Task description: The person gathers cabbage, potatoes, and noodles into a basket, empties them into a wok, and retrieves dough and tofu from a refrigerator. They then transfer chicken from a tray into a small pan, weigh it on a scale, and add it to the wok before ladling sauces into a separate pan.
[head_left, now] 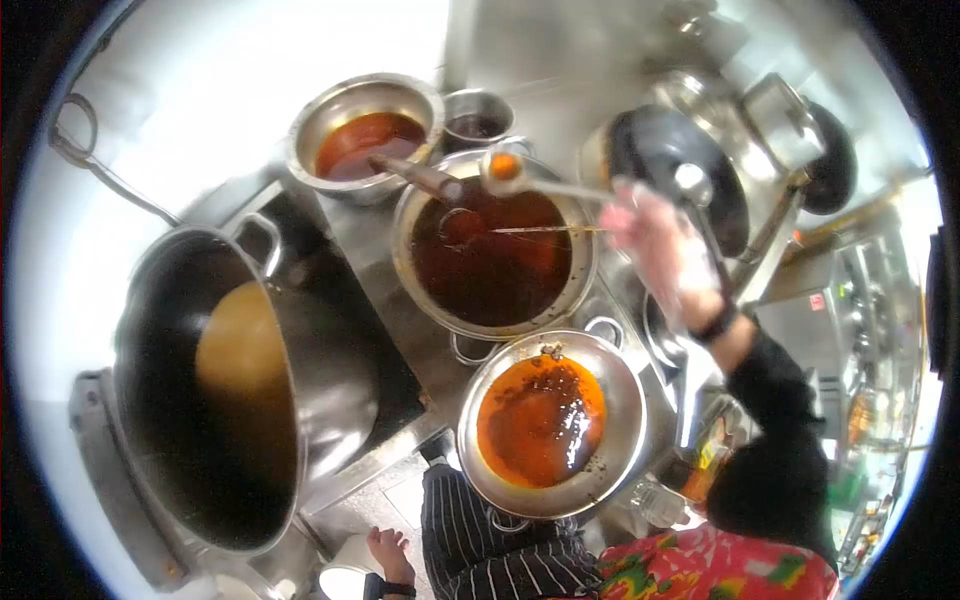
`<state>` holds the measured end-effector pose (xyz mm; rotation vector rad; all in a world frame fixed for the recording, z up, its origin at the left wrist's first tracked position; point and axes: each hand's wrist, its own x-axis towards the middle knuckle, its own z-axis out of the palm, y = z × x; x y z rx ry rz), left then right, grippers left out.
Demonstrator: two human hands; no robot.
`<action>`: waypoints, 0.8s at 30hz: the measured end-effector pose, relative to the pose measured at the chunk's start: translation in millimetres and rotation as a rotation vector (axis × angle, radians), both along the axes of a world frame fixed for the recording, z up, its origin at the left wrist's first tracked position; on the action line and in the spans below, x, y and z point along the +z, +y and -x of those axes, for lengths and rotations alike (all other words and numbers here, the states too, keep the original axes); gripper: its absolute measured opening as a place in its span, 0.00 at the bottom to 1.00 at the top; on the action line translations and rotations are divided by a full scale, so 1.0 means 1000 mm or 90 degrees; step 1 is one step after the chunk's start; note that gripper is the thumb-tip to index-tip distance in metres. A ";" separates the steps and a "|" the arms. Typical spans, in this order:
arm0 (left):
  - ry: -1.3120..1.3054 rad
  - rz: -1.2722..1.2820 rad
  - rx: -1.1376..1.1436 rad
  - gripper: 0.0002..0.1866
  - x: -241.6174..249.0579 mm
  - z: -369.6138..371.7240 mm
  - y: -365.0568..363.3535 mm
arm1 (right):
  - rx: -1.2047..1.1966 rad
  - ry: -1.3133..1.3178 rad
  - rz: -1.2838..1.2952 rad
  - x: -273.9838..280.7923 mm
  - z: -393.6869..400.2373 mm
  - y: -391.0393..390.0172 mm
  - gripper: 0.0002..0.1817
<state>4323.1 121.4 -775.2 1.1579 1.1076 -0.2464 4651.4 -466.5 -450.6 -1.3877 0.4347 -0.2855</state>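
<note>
My right hand (660, 240), in a clear plastic glove, is closed on the handle of a ladle (505, 170). The ladle's bowl, with some orange-red liquid in it, hangs over the rim of a pot of dark red liquid (490, 275). A thin rod stretches from near this hand over the same pot. Another utensil with a brown handle (430, 180) leans in that pot. Just below stands a wide metal bowl (622, 455) of orange-red oil with dark bits at its edge. Low in the view, my left hand (390, 555) has its fingers apart and holds nothing.
A large tilted wok (290, 440) with pale brown liquid is at the left. Behind the pot are a bowl of red liquid (365, 150) and a small metal pot (478, 115). Dark pans (680, 170) stand at the upper right. Shelves with goods line the far right.
</note>
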 end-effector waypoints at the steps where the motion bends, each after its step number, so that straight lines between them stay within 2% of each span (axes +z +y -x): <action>1: 0.007 0.006 -0.002 0.28 0.002 -0.001 -0.004 | 0.000 0.037 0.016 0.009 0.028 0.004 0.25; 3: 0.063 -0.031 -0.025 0.28 0.027 -0.025 -0.030 | 0.049 0.076 0.042 0.027 0.075 0.005 0.26; 4: 0.028 -0.038 -0.033 0.28 0.029 -0.022 -0.037 | 0.125 0.081 0.007 0.036 0.089 -0.001 0.26; 5: 0.030 -0.035 -0.027 0.28 0.022 -0.016 -0.039 | 0.199 0.086 -0.032 0.046 0.097 -0.003 0.27; 6: 0.013 -0.043 -0.075 0.27 0.012 -0.012 -0.037 | 0.187 0.132 0.058 0.057 0.097 0.001 0.25; 7: -0.007 -0.052 -0.124 0.27 0.008 -0.010 -0.036 | 0.189 0.130 0.057 0.057 0.093 -0.004 0.25; 9: -0.023 -0.009 -0.067 0.25 0.022 -0.017 -0.049 | 0.417 -0.054 0.517 0.059 0.068 -0.024 0.24; 10: -0.011 -0.008 -0.060 0.24 0.028 -0.019 -0.055 | 0.336 -0.010 0.354 0.058 0.046 -0.015 0.24; 13: -0.027 0.002 -0.030 0.25 0.031 -0.015 -0.060 | 0.317 -0.176 0.523 0.015 -0.038 -0.031 0.25; 14: 0.003 -0.014 -0.009 0.25 0.040 -0.015 -0.065 | 0.284 -0.190 0.614 0.002 -0.068 -0.030 0.25; 15: 0.034 -0.033 0.013 0.25 0.052 -0.016 -0.068 | 0.255 -0.179 0.638 -0.012 -0.098 -0.028 0.25; 16: 0.056 -0.060 0.027 0.25 0.065 -0.018 -0.071 | 0.187 -0.098 0.597 -0.010 -0.118 -0.008 0.24; 17: 0.051 -0.070 0.042 0.25 0.072 -0.014 -0.068 | 0.197 -0.110 0.587 -0.017 -0.139 0.000 0.24; 19: 0.058 -0.075 0.074 0.26 0.082 -0.002 -0.063 | 0.110 0.022 0.361 -0.048 -0.183 0.007 0.23; 20: 0.059 -0.083 0.082 0.26 0.082 0.007 -0.058 | 0.118 0.020 0.354 -0.064 -0.198 0.007 0.23; 22: 0.097 -0.110 0.063 0.21 0.081 0.022 -0.054 | 0.100 -0.035 0.089 -0.086 -0.211 0.004 0.23; 24: 0.090 -0.089 0.086 0.25 0.081 0.030 -0.056 | 0.124 -0.033 0.070 -0.092 -0.203 -0.008 0.25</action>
